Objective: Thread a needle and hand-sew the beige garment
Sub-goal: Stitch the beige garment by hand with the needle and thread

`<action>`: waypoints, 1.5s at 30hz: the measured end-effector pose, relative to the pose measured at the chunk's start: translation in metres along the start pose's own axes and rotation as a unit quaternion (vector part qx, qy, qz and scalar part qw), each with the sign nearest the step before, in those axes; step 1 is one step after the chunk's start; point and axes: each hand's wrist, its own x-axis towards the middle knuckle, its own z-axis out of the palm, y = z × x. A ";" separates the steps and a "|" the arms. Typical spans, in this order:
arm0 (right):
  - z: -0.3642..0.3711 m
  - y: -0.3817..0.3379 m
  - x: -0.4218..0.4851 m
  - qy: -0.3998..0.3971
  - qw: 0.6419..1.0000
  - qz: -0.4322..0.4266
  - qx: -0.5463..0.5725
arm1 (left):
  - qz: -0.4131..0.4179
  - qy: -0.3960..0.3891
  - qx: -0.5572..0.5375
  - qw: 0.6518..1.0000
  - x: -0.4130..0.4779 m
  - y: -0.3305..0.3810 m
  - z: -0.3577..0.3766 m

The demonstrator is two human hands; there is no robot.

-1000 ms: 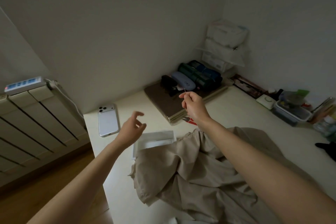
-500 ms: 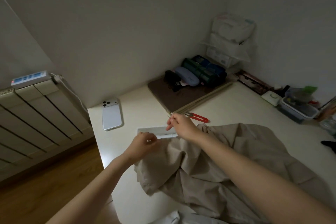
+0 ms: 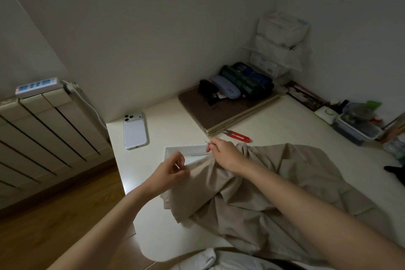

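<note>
Pale desk point(image 3: 175, 120) carries the beige garment point(image 3: 263, 193), at whose far edge the right grip point(image 3: 225, 153) pinches a needle point(image 3: 206, 142) and the left grip point(image 3: 171, 170) pinches that edge

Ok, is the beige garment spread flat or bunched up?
Bunched up: the beige garment lies in rumpled folds on the table, its corner held by the left hand.
</note>
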 end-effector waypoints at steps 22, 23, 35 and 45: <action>0.008 0.028 -0.020 0.032 0.999 0.038 -0.023 | 0.018 0.072 0.258 0.963 -0.016 -0.041 0.006; 0.009 0.029 -0.020 0.031 0.998 0.042 -0.027 | 0.020 0.076 0.262 0.962 -0.017 -0.042 0.008; 0.010 0.032 -0.022 0.018 0.997 0.058 -0.042 | -0.030 0.129 0.237 0.962 -0.020 -0.048 0.018; 0.011 0.037 -0.020 0.018 0.997 0.061 -0.032 | -0.006 0.178 0.182 0.967 -0.015 -0.039 0.024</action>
